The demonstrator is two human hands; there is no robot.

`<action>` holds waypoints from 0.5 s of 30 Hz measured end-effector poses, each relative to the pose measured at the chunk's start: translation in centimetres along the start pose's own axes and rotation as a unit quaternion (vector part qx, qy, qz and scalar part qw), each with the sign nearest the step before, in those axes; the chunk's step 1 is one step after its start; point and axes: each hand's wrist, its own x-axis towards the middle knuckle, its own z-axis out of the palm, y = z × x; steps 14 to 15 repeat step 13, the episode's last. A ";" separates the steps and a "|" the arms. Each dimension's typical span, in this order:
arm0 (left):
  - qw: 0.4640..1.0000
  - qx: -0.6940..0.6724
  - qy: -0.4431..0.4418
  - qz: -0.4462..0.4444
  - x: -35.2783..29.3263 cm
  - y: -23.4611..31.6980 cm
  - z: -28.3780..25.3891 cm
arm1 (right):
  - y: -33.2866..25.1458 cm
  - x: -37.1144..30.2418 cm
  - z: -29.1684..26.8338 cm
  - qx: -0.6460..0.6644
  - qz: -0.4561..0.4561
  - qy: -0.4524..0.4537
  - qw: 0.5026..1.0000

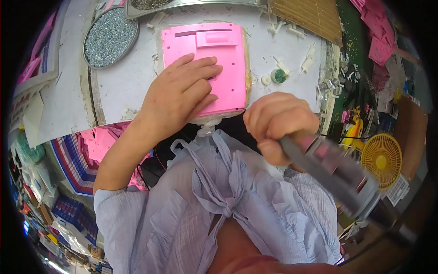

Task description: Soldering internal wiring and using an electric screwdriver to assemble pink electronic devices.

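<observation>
A pink plastic housing (228, 98) with a slot and a raised block along its far side lies on a pale, padded base (248, 82) at the table's near edge. Flat across it rests my left hand (185, 86), fingers spread, holding nothing. My right hand (280, 121) is wrapped round a dark electric screwdriver (337, 169), whose body is smeared by motion and slants down to the right. A thin dark tip shows by the housing's near right corner; whether it touches a screw there I cannot tell.
A round tray of small metal screws (112, 36) stands at the far left, beside a metal tray (196, 3). White plastic bits (310, 57), a small green roll (278, 76) and cardboard (308, 18) lie to the right. Pink parts fill a basket (75, 160); a yellow fan (381, 160) stands right.
</observation>
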 end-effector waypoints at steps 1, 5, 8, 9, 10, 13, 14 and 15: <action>1.000 0.003 -0.005 -0.006 -0.2 -0.1 0.2 | 0.2 0.2 0.1 -0.008 -0.021 -0.005 1.000; 1.000 -0.006 -0.001 -0.012 -0.2 -0.3 0.5 | -0.4 2.2 -1.9 0.023 0.000 -0.075 0.997; 1.000 -0.019 0.002 -0.022 -0.1 -0.3 0.6 | -0.2 3.6 -1.8 0.091 -0.001 -0.047 0.995; 1.000 -0.021 0.003 -0.023 -0.1 -0.4 0.6 | 0.8 3.8 -1.8 0.047 -0.003 -0.065 0.997; 0.999 -0.023 0.004 -0.024 -0.1 -0.5 0.6 | 1.3 3.8 -1.3 0.034 0.001 -0.051 0.998; 0.999 -0.035 0.006 -0.032 -0.3 -0.5 0.7 | 1.5 4.0 -0.3 -0.065 -0.006 -0.077 0.995; 0.999 -0.035 0.006 -0.032 -0.3 -0.5 0.7 | 1.5 4.0 -0.3 -0.065 -0.006 -0.077 0.995; 0.999 -0.035 0.006 -0.032 -0.3 -0.5 0.7 | 1.5 4.0 -0.3 -0.065 -0.006 -0.077 0.995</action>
